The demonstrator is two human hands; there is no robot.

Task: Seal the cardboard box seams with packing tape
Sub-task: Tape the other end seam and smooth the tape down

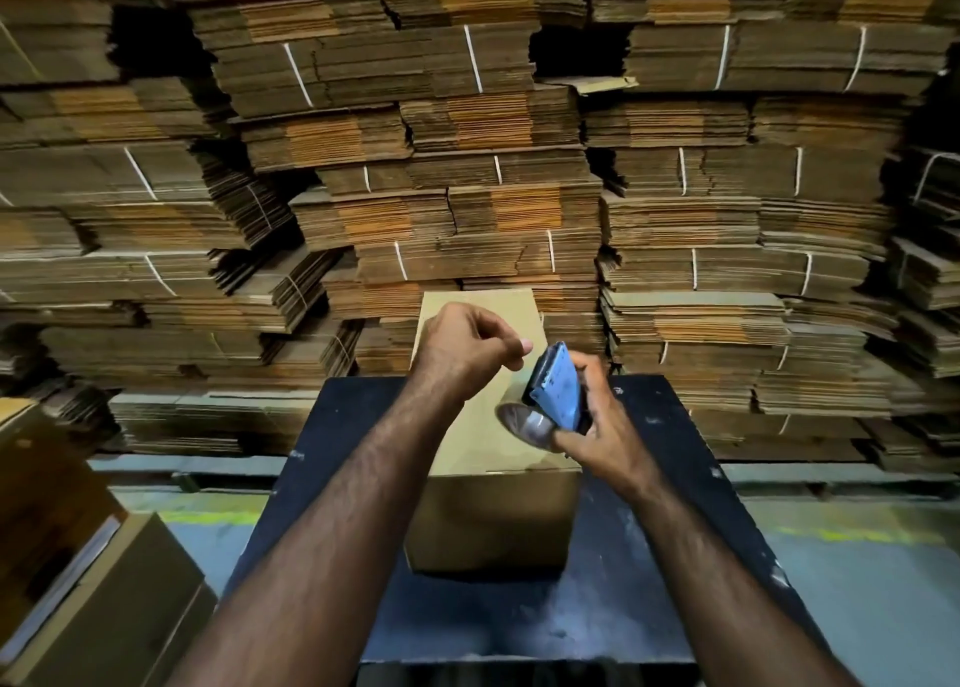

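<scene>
A closed brown cardboard box stands on a dark table in the middle of the view. Above its top, my right hand grips a blue tape dispenser with a brown roll of tape at its lower end. My left hand hovers just left of the dispenser with fingers curled and thumb and fingertips pinched together. Whether a tape end lies between them is too fine to tell. Both forearms cover part of the box top.
A wall of bundled flat cardboard sheets rises behind the table. More brown boxes stand at the lower left. Grey floor with a yellow line shows on both sides of the table.
</scene>
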